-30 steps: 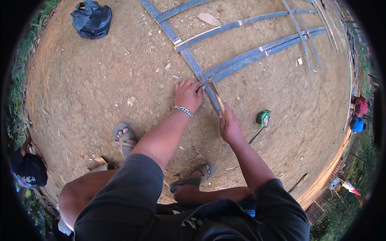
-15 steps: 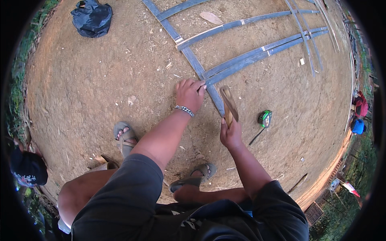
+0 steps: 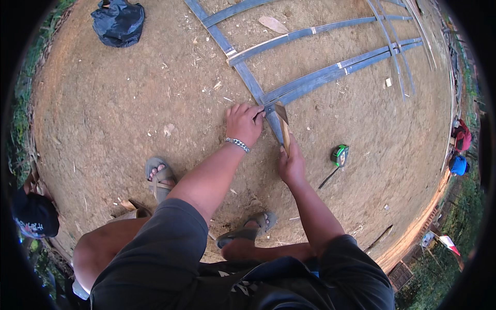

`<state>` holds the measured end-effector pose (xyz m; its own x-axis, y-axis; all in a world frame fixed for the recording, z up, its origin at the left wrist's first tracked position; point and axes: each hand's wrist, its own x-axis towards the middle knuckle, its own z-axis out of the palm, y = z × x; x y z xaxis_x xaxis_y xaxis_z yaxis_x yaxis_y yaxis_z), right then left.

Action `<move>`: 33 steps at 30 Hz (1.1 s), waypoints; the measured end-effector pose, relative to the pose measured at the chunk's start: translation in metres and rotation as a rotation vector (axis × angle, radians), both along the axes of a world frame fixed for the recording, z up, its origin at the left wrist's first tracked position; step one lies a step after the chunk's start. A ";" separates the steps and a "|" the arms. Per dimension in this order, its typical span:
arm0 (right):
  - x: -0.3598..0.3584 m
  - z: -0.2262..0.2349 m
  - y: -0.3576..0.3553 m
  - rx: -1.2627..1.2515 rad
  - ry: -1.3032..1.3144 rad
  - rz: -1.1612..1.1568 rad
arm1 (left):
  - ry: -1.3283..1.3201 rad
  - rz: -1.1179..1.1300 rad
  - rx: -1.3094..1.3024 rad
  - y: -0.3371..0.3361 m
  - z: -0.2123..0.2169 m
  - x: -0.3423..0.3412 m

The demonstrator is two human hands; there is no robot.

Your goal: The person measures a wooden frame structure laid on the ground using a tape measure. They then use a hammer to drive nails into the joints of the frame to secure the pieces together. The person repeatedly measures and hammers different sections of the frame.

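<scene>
My right hand is wrapped round the wooden handle of a hammer. Its head end is down at the corner where blue-grey bamboo slats cross a longer slat. Close beside that joint, my left hand rests low with its fingers curled. Its thumb and forefinger come together at the slat's edge; whatever they pinch is too small or hidden to make out. A chain bracelet circles the left wrist.
A green and black tape measure lies on the dirt right of my right hand. A black plastic bag sits at the far left. Thin strips cross the slats at right. People are at the right rim, another person at the left.
The hammer has come down and slightly left, from raised beside the joint to the joint itself. My left hand has stayed in place.
</scene>
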<state>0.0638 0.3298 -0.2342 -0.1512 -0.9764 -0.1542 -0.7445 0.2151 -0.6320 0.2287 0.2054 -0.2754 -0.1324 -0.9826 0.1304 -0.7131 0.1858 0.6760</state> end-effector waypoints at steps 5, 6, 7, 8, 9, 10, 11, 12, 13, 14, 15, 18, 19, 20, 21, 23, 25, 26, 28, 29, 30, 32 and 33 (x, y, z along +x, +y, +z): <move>-0.008 -0.009 0.015 -0.038 -0.019 0.035 | 0.022 0.002 0.002 0.000 0.003 -0.003; -0.003 -0.002 0.002 0.081 0.039 0.019 | 0.018 0.005 0.011 -0.001 0.002 -0.002; -0.001 0.001 -0.005 0.200 0.097 0.003 | 0.014 0.007 0.021 -0.001 0.002 -0.001; -0.001 0.002 -0.005 0.136 0.075 -0.007 | 0.011 0.009 0.030 -0.001 0.002 -0.001; -0.002 0.003 -0.001 0.077 0.051 -0.016 | 0.013 0.007 0.032 -0.001 0.002 -0.001; -0.002 0.004 0.003 0.019 0.027 -0.025 | 0.014 0.005 0.035 -0.001 0.002 -0.001; -0.005 0.000 0.009 -0.053 0.004 0.014 | 0.016 0.003 0.037 -0.001 0.002 -0.001; -0.008 0.000 0.011 -0.127 -0.015 0.050 | 0.018 0.001 0.027 -0.002 0.003 -0.001; -0.010 -0.001 0.013 -0.200 -0.035 0.088 | 0.020 0.000 0.018 -0.002 0.003 -0.002; -0.014 -0.004 0.012 -0.043 -0.017 0.077 | 0.022 -0.002 0.009 -0.002 0.003 -0.002; -0.009 0.007 -0.002 0.114 -0.004 0.069 | 0.014 0.001 0.018 -0.001 0.003 -0.001; -0.002 0.015 -0.009 0.085 -0.009 0.004 | 0.012 0.003 0.021 -0.001 0.002 -0.001; -0.001 0.016 -0.006 -0.004 -0.022 -0.022 | 0.017 0.004 0.014 -0.001 0.002 0.000; -0.001 0.011 -0.001 -0.009 -0.021 -0.029 | 0.022 0.004 0.007 -0.001 0.001 0.000; 0.001 0.008 0.005 -0.010 -0.018 -0.039 | 0.022 0.006 0.014 -0.001 0.001 -0.001; 0.001 0.001 0.009 0.081 -0.005 -0.054 | 0.021 0.010 0.026 0.000 -0.001 -0.001; 0.007 0.005 -0.012 0.252 0.018 -0.064 | 0.026 0.015 0.046 -0.001 0.002 -0.002; 0.007 0.006 -0.012 0.193 -0.001 -0.096 | 0.029 0.018 0.055 -0.001 0.004 -0.003; 0.008 0.007 -0.009 0.076 -0.046 -0.150 | 0.024 0.008 0.027 -0.001 0.004 -0.002; 0.005 0.004 -0.003 0.057 -0.063 -0.125 | 0.022 0.002 0.013 -0.002 0.004 -0.001; 0.002 0.005 0.005 0.048 -0.078 -0.102 | 0.018 0.006 0.015 -0.001 0.003 -0.001; -0.001 0.000 0.013 0.091 -0.070 -0.057 | 0.010 0.014 0.019 0.000 0.000 -0.001; 0.005 0.006 0.001 0.129 -0.046 -0.036 | 0.010 0.014 0.025 -0.001 0.001 -0.001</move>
<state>0.0684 0.3312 -0.2281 -0.1753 -0.9422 -0.2854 -0.7056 0.3224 -0.6310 0.2276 0.2046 -0.2747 -0.1171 -0.9873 0.1075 -0.7086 0.1589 0.6875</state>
